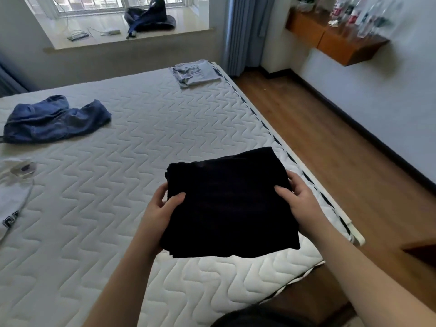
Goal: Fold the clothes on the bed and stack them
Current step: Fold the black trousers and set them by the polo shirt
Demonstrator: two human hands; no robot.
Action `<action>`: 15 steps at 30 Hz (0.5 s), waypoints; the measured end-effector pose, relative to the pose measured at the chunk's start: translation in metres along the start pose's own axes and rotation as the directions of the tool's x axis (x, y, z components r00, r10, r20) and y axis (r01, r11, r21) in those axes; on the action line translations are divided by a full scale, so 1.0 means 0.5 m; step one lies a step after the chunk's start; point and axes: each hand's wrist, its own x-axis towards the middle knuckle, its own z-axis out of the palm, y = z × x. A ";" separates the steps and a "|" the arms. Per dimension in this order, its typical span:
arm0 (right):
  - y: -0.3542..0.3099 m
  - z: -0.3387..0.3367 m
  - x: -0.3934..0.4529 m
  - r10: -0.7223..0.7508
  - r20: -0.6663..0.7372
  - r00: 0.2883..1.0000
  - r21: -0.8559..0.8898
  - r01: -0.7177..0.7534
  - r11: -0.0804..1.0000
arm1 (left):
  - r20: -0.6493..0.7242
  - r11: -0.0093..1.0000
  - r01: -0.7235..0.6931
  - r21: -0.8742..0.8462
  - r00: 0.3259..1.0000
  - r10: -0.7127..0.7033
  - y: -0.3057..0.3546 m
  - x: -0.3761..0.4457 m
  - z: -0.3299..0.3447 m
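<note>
Head view: both hands hold the folded black garment [230, 204] above the bed [141, 142], left hand [162, 208] and right hand [298, 199] each gripping a side edge, fingers hidden underneath. Crumpled jeans [54, 119] lie far left; a white shirt [14, 192] is cut off by the frame. A folded grey garment [195, 73] sits at the far corner.

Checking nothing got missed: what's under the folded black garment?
Fingers of both hands, left and right, go under the black garment; mattress shows around it. Directly beneath is covered.
</note>
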 end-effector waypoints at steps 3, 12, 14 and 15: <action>0.007 -0.031 -0.020 -0.011 -0.050 0.999 -0.012 0.010 1.000 | 0.055 1.000 -0.002 0.026 0.998 0.001 -0.006 0.006 0.027; 0.040 -0.126 -0.039 0.002 -0.146 0.989 0.027 0.002 1.000 | 0.100 0.992 -0.010 0.124 0.995 -0.003 -0.017 0.033 0.121; 0.049 -0.163 -0.031 0.008 -0.169 0.985 0.051 0.000 0.999 | 0.084 0.990 -0.018 0.141 0.996 0.006 -0.019 0.046 0.159; 0.053 -0.185 -0.025 0.014 -0.180 0.984 0.065 -0.002 0.998 | 0.083 0.988 -0.021 0.150 0.997 0.009 -0.019 0.055 0.183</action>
